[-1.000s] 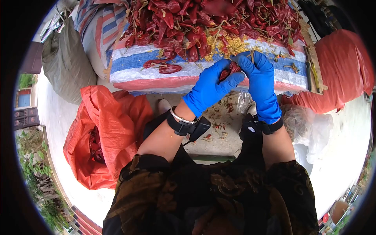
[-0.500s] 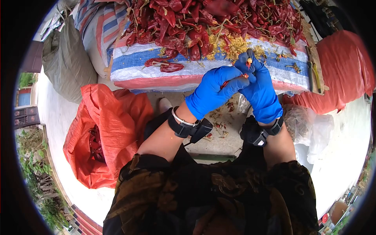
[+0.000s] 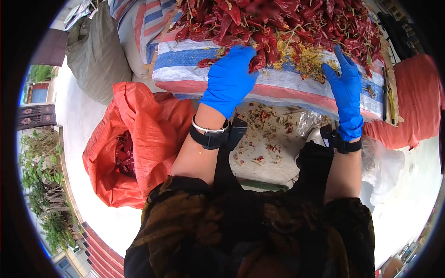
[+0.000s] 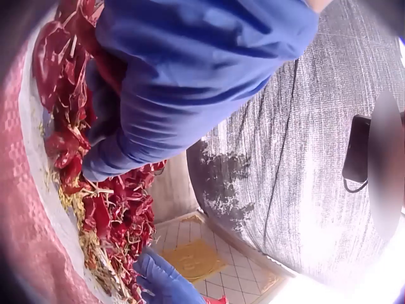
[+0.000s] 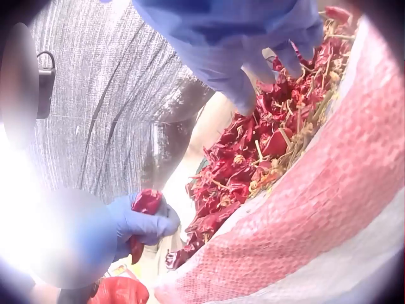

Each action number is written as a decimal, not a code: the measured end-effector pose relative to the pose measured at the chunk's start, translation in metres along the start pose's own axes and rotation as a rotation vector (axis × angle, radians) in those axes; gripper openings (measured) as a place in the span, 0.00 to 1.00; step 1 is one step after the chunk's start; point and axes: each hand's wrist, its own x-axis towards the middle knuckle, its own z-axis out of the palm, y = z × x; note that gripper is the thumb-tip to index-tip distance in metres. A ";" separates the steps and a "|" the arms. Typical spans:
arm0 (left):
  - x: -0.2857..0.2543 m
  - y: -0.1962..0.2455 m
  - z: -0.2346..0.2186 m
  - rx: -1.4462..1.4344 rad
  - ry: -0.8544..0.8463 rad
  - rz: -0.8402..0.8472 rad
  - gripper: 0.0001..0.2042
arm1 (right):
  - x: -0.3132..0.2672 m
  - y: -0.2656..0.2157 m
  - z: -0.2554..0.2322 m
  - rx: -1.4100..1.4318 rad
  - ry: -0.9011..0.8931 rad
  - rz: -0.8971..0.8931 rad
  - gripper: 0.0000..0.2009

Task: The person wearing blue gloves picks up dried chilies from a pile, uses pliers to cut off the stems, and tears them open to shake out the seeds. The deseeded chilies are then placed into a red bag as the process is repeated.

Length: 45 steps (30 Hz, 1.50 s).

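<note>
My blue-gloved left hand (image 3: pixel 230 78) is over the front of the striped sheet, at the near edge of a heap of dried red chili peppers (image 3: pixel 296 21). In the right wrist view its fingers are curled round a dried chili pepper (image 5: pixel 147 201), whose lower end shows beneath the hand. The left wrist view has its thumb beside the heap. Farther right, my gloved right hand (image 3: pixel 345 83) spreads its thumb and forefinger beside yellow chili seeds and stems (image 3: pixel 308 60). Its fingertips reach over the heap in the right wrist view, with no pepper visible in its grasp.
A red, white and blue woven sheet (image 3: pixel 185 74) covers the work surface. An open orange sack (image 3: pixel 153 125) holding red peppers stands at the left, beside a grey-green sack (image 3: pixel 98 55). At the right is a full red sack (image 3: pixel 417 102). Scraps litter the floor (image 3: pixel 287 157).
The hands, earlier together over the sheet's front edge with chili pieces, have parted. My left hand went left to the heap's edge; the right moved right, its fingers opening out. The head view shifted slightly.
</note>
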 end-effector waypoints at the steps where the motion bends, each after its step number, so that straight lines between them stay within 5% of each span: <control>1: -0.003 -0.007 -0.004 0.031 -0.062 -0.033 0.23 | 0.000 0.001 0.000 -0.184 0.056 -0.031 0.28; 4: -0.008 -0.026 -0.002 0.102 -0.153 -0.090 0.23 | 0.001 -0.009 0.000 -0.286 0.215 -0.099 0.27; 8: -0.010 -0.044 0.006 0.072 -0.189 -0.091 0.23 | 0.000 -0.016 0.006 -0.186 0.213 -0.102 0.24; 14: 0.009 -0.036 -0.004 -0.123 0.278 -0.002 0.17 | -0.004 -0.038 0.008 -0.065 0.248 -0.154 0.20; 16: 0.013 -0.017 -0.014 -0.933 0.392 -0.194 0.13 | -0.006 -0.042 0.011 0.065 0.204 -0.191 0.19; 17: 0.014 -0.012 -0.017 -0.933 0.395 -0.190 0.13 | -0.008 -0.043 0.014 0.097 0.166 -0.199 0.20; 19: 0.015 -0.004 -0.020 -1.580 0.447 -0.334 0.11 | -0.014 -0.054 0.017 0.165 0.113 -0.208 0.21; 20: 0.014 -0.005 -0.017 -1.584 0.444 -0.329 0.11 | -0.016 -0.060 0.019 0.233 0.055 -0.217 0.22; 23: 0.011 -0.001 -0.007 -2.204 0.207 -0.464 0.12 | -0.022 -0.074 0.024 0.397 -0.062 -0.223 0.28; 27: 0.011 0.019 0.010 -2.501 0.008 -0.623 0.09 | -0.026 -0.084 0.020 0.700 -0.231 -0.121 0.31; 35: 0.006 0.036 0.030 -2.305 -0.143 -0.644 0.07 | -0.030 -0.067 0.019 0.933 -0.166 0.140 0.07; 40: 0.012 0.048 0.014 -1.346 0.175 -0.443 0.11 | -0.023 -0.062 0.001 0.845 -0.218 0.218 0.08; 41: 0.012 0.047 0.017 -1.346 0.175 -0.443 0.11 | -0.023 -0.060 0.000 0.839 -0.262 0.230 0.07; 43: 0.012 0.045 0.026 -0.941 0.060 -0.083 0.14 | -0.023 -0.057 0.001 0.832 -0.308 0.241 0.07; 45: 0.010 0.043 0.027 -0.913 -0.080 -0.116 0.14 | -0.023 -0.056 0.003 0.899 -0.316 0.249 0.08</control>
